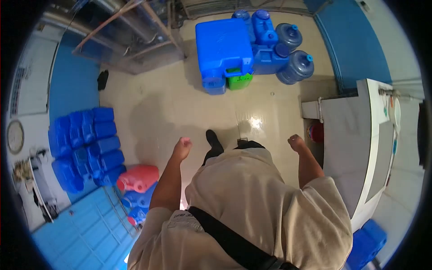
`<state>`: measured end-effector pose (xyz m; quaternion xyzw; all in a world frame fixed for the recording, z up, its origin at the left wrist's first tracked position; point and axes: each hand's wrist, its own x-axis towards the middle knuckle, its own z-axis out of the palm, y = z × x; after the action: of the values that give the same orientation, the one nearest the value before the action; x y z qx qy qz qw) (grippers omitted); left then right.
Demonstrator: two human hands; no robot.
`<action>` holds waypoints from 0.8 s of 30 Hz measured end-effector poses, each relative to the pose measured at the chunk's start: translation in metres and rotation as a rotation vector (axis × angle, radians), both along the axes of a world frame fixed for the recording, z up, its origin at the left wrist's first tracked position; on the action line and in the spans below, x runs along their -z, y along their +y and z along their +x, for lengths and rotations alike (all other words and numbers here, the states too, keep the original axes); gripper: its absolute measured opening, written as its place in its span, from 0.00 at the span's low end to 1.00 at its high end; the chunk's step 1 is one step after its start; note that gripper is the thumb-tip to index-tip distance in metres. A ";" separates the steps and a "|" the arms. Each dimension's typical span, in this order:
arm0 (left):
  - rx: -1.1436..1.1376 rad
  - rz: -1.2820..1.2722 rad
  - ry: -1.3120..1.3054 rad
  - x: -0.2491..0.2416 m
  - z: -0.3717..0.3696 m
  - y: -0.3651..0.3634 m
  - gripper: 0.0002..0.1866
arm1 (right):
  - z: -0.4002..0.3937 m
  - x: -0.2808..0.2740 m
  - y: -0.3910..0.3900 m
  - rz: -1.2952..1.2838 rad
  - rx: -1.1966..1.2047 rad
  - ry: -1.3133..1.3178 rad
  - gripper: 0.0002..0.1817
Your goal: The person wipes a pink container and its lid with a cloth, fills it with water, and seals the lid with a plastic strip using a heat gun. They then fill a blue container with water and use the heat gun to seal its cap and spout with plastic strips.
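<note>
My left hand (182,148) hangs in the air beside my body, its fingers curled closed with nothing showing in them. My right hand (295,143) is out on the other side, loosely fisted and also without anything visible in it. Neither touches an object. Closest to the left hand is a pink-red jerrycan (137,178) by the wall, still well apart from it. Near my right hand, a red bucket (316,132) sits in the opening under the white counter (339,148).
Ahead on the tiled floor (189,108) stand a large blue jerrycan (222,42), a green jerrycan (240,81) and clear-blue water bottles (295,67). Several blue jerrycans (85,148) are stacked at the left wall. A metal-framed rack (130,40) is at the upper left. The floor shines as if wet.
</note>
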<state>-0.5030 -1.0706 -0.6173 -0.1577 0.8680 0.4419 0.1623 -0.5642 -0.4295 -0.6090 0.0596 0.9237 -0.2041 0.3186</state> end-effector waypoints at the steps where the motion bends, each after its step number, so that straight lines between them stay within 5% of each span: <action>1: -0.001 0.018 -0.098 -0.008 -0.001 -0.011 0.17 | 0.013 -0.010 -0.007 -0.015 0.172 -0.069 0.23; 4: -0.050 0.090 -0.272 -0.002 0.001 -0.056 0.14 | 0.045 0.001 -0.022 -0.051 0.282 -0.064 0.22; 6: 0.203 0.001 -0.261 0.030 0.011 -0.109 0.12 | 0.050 -0.029 -0.051 -0.051 0.414 -0.097 0.23; 8: 1.015 -0.433 0.544 0.058 0.020 -0.157 0.15 | 0.059 -0.016 -0.053 -0.012 0.270 -0.009 0.25; 9: 1.029 -0.429 0.552 0.051 0.016 -0.161 0.15 | 0.058 -0.022 -0.059 -0.010 0.286 -0.006 0.25; 11: 0.285 -0.078 -0.508 0.021 0.010 -0.157 0.17 | 0.049 -0.048 -0.072 0.019 0.371 -0.068 0.26; 15: 0.097 0.060 -0.412 0.031 -0.006 -0.150 0.18 | 0.020 -0.066 -0.071 -0.003 0.493 -0.219 0.29; 17: 0.341 -0.042 -0.335 0.016 -0.037 -0.128 0.17 | 0.011 -0.042 -0.058 0.056 0.356 -0.074 0.26; 20: 0.382 -0.082 -0.286 0.017 -0.081 -0.089 0.17 | -0.045 -0.039 -0.057 -0.067 0.062 -0.029 0.24; 21: 0.473 -0.096 -0.222 0.025 -0.095 -0.080 0.16 | -0.061 -0.003 -0.056 -0.019 0.143 0.021 0.23; 24: 0.195 -0.087 -0.301 0.032 -0.126 -0.025 0.18 | -0.148 0.029 -0.087 -0.094 -0.184 0.081 0.23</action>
<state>-0.6295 -1.0958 -0.6488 -0.1440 0.8636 0.3574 0.3253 -0.7119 -0.5169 -0.6380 -0.0486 0.9269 -0.2191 0.3009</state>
